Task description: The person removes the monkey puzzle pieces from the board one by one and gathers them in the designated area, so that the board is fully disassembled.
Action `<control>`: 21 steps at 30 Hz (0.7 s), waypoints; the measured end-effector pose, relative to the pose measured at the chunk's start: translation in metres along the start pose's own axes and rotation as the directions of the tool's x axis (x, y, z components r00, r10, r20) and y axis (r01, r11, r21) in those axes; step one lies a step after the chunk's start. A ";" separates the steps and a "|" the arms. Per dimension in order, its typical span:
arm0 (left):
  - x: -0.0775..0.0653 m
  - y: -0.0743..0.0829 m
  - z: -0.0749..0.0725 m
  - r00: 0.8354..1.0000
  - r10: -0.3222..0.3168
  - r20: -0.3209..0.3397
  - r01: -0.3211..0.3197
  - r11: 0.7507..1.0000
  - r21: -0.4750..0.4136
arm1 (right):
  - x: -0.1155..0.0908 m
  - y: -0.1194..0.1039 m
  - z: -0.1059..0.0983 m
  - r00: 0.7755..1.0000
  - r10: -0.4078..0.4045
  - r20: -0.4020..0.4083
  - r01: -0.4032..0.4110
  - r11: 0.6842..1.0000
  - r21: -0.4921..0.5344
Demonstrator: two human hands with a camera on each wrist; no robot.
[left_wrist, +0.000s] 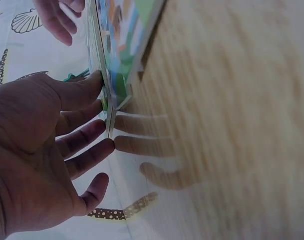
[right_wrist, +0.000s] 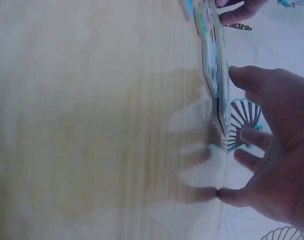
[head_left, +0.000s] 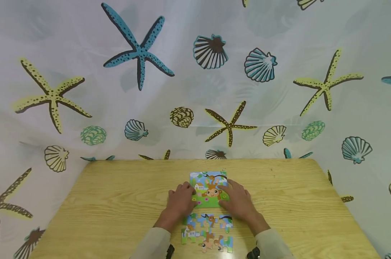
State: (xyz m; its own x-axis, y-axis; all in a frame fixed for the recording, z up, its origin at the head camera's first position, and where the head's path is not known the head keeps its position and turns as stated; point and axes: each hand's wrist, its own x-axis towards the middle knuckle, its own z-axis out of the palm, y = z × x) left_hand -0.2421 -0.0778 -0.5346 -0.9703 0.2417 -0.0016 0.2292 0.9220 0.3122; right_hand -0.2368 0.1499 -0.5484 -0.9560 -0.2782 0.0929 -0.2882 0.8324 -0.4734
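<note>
A flat, square picture board (head_left: pixel 211 201) with a cartoon monkey on a green and blue ground lies on the table between both hands. My left hand (head_left: pixel 180 202) is at its left side; the left wrist view shows thumb and fingertips touching the board's edge, fingers fairly straight. At the opposite side is my right hand (head_left: pixel 240 202), thumb and forefinger reaching over the board's right part, the other fingers spread loosely. Closer to me lie jigsaw pieces in loose rows, among them a house piece (head_left: pixel 189 233), a top-right piece (head_left: pixel 226 222) and a monkey-face piece (head_left: pixel 206 245).
The pale wooden table (head_left: pixel 124 201) extends to both sides of the hands. Behind and around it hangs a white cloth (head_left: pixel 182 90) printed with starfish and shells. Light sleeves cover both forearms, and dark straps show at the wrists.
</note>
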 end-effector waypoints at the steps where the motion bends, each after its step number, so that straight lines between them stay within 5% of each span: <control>1: 0.000 0.000 0.001 1.000 -0.004 0.001 0.004 1.000 -0.003 | -0.001 -0.002 0.000 0.999 -0.033 0.004 0.033 0.999 -0.016; 7: 0.003 -0.001 0.002 1.000 -0.002 0.023 0.003 1.000 -0.031 | -0.004 -0.008 0.003 0.981 -0.188 0.041 0.192 0.973 -0.128; 14: 0.008 -0.003 0.001 0.997 -0.009 0.078 0.013 0.999 -0.048 | -0.004 -0.009 0.003 0.981 -0.181 0.072 0.189 0.973 -0.130; 21: 0.009 -0.010 0.004 0.998 0.016 0.053 -0.008 0.988 -0.157 | -0.003 -0.011 0.000 0.981 -0.186 0.057 0.192 0.973 -0.129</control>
State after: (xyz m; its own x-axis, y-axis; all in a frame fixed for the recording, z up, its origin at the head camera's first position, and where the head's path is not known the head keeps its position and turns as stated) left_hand -0.2524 -0.0833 -0.5415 -0.9612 0.2721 -0.0466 0.2217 0.8614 0.4571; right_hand -0.2303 0.1417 -0.5439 -0.8809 -0.4552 0.1298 -0.4713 0.8179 -0.3300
